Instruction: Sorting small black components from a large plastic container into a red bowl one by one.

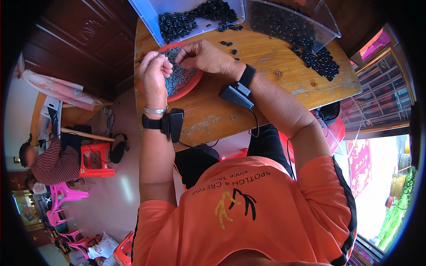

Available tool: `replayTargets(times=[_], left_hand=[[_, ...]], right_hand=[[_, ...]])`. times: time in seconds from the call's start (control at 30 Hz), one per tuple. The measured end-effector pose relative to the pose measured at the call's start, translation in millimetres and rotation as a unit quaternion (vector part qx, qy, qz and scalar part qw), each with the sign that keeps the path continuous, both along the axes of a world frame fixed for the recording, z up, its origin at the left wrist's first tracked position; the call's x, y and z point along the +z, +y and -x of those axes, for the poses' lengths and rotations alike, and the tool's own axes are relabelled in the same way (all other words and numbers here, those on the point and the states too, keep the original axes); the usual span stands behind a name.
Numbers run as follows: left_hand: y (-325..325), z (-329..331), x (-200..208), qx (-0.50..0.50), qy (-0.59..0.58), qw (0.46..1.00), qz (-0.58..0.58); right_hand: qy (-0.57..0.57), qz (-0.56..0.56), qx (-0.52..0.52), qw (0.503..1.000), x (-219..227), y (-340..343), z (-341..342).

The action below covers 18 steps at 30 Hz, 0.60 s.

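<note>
A red-orange plastic basin sits at the table's left end, filled with small slender grey metal pieces that look like screws. My left hand is closed above the basin's left side, its fingers curled in and the thumb pressed against them. Whatever it holds is too small or too hidden to make out. Over the middle of the basin, my right hand reaches in from the right with its fingertips drawn together just above the grey pieces. Any item between those fingertips cannot be made out.
A pale blue-white bin of small black parts stands beyond the basin. A clear tub lies tipped at the far right, black parts spilled before it on the wooden table. Another person sits at left near a red stool.
</note>
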State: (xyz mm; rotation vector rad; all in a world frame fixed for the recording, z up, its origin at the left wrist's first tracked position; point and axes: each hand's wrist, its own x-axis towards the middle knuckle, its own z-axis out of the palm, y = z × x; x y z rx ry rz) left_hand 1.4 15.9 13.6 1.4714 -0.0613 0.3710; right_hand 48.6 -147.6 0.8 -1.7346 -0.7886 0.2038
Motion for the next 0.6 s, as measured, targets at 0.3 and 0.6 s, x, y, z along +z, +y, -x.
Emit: replayTargets(times=[0.3, 0.6], left_hand=[[-6, -2, -6, -0.06, 0.045, 0.986, -0.146], [-10, 2, -6, -0.093, 0.026, 0.976, -0.194]], right_hand=[[0.036, -0.105, -0.024, 0.993, 4, -19, -14], [-0.038, -0.065, -0.008, 0.997, 16, -23, -4]])
